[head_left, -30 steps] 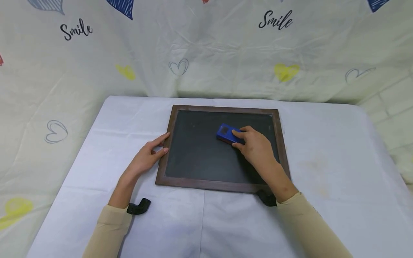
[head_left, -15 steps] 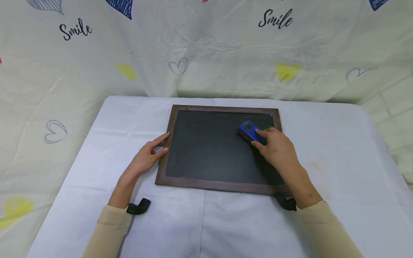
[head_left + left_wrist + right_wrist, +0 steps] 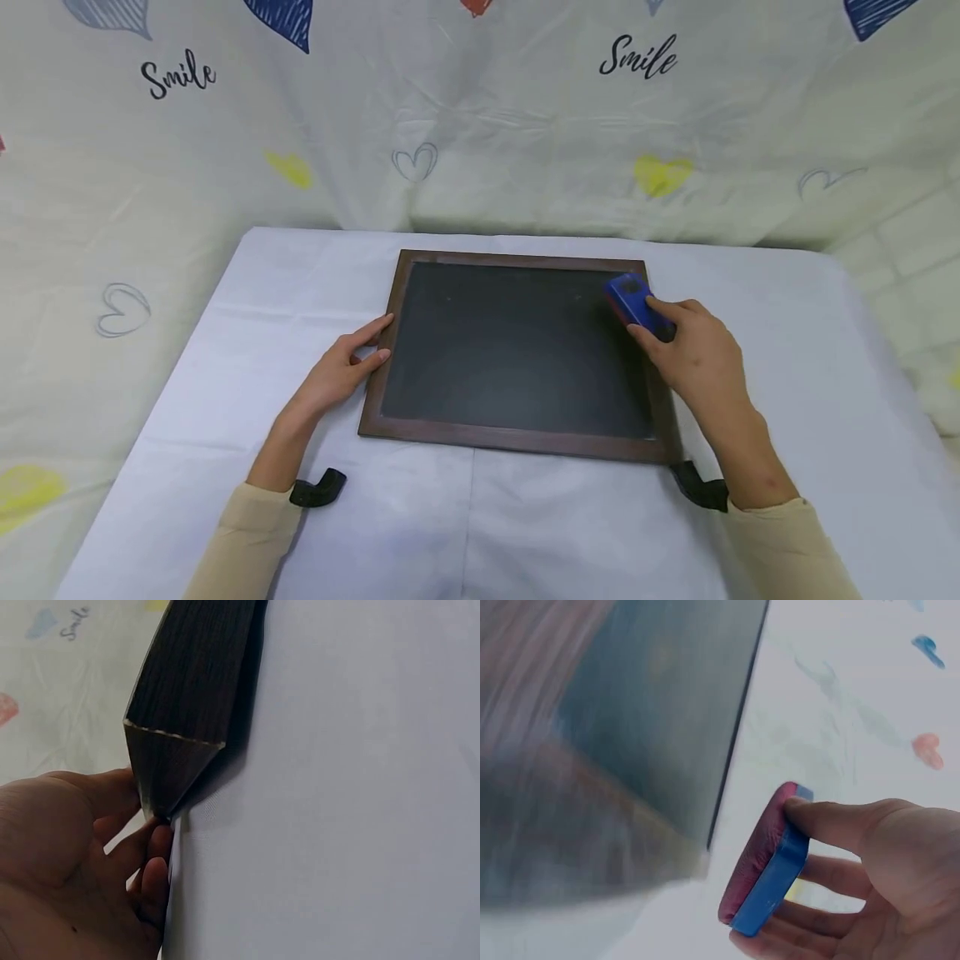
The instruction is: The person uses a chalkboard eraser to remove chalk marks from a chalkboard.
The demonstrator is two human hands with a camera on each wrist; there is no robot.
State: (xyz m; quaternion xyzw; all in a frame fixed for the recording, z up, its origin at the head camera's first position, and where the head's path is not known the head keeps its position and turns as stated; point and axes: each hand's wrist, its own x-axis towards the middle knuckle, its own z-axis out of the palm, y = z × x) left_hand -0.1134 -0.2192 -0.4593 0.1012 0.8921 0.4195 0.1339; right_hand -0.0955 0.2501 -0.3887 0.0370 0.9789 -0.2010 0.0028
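A small blackboard [image 3: 510,358] with a brown wooden frame lies on the white-covered table. My left hand [image 3: 330,375] holds the left side of its frame, thumb and index fingertip on the wood. In the left wrist view the left hand [image 3: 67,855] is at the frame's edge [image 3: 184,675], its other fingers curled beside it. My right hand [image 3: 701,354] grips a blue blackboard eraser [image 3: 630,297] near the board's upper right corner. In the right wrist view the eraser's reddish felt pad [image 3: 761,859] faces the board and appears raised off it; the right hand [image 3: 885,877] pinches its blue back.
White cloth covers the table [image 3: 787,375] around the board. Behind it hangs a pale curtain [image 3: 510,108] printed with hearts and "Smile". Black curved pieces [image 3: 318,489] sit at both wrists. Faint specks show on the board's dark surface.
My right hand has slid the eraser rightward from the board's middle right to its upper right corner and the frame there. The left hand has kept its place on the frame.
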